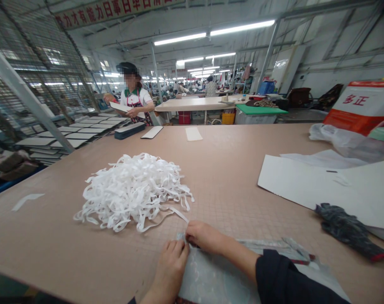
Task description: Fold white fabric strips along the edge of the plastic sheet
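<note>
A: Where are those white strips (131, 190)?

B: Heaped in one loose pile on the left half of the worktop (230, 160), well in from the edges! And one loose strip (179, 214) trails from the pile's near right side up to the right hand (204, 237).

A: Is it pinched?

B: Fingers curled in narrow there, but they hide the strip's end. I can't tell from here.

A: And the left hand (174, 255)?

B: Just beside it, fingers bunched at the far left corner of some greyish plastic (211, 274) by the near edge. What that grip has, I can't tell either.

A: Any elbow room?

B: Ahead, yes! Open worktop runs between the pile and the big white board (306, 181) on the right, back to a pale panel (193, 134) by the far edge. Right side's tighter: a dark glove (347, 228) lies against the board's near edge.

A: And leftwards?

B: A flat white piece (27, 200) near the left edge, well apart from the pile, and a dark stack (129, 131) at the far left corner.
</note>
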A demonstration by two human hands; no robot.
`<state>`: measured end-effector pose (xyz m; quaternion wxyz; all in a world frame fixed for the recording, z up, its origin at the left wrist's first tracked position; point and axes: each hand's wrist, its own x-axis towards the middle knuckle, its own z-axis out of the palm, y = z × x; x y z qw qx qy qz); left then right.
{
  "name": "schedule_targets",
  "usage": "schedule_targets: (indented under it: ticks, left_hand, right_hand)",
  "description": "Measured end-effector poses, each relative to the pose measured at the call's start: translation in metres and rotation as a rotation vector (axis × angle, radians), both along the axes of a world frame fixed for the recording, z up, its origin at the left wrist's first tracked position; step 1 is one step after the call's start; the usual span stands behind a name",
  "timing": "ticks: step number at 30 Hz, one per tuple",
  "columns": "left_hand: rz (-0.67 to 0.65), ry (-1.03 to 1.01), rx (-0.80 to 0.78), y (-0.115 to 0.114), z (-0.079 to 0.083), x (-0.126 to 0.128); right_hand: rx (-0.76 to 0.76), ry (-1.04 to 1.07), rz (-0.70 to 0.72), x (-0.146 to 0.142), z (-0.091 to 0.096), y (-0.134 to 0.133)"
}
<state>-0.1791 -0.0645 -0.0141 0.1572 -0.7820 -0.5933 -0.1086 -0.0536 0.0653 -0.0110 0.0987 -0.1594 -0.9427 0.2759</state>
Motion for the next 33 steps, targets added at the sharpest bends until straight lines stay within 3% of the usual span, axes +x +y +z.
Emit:
schedule_targets:
  ticks: [5,11,21,26,33]
  left_hand:
    - [-0.028,0.045,0.051,0.001,0.002,0.000]
    - [0.010,0.037,-0.001,0.003,0.004,0.002]
    - [0.099,-0.055,-0.090,0.004,0.005,0.005]
    - [0.133,-0.123,-0.152,0.005,0.007,0.005]
    - [0.095,-0.150,-0.114,0.004,0.007,0.002]
  right_hand:
    - [0.063,-0.052,-0.013,-0.003,0.001,-0.001]
    - [0.107,-0.115,-0.045,-0.005,0.010,-0.006]
    - [0.009,-0.004,-0.214,0.012,0.006,-0.016]
    - [0.056,0.018,-0.152,0.029,0.009,-0.027]
    - [0.261,-0.029,-0.093,0.020,0.008,-0.030]
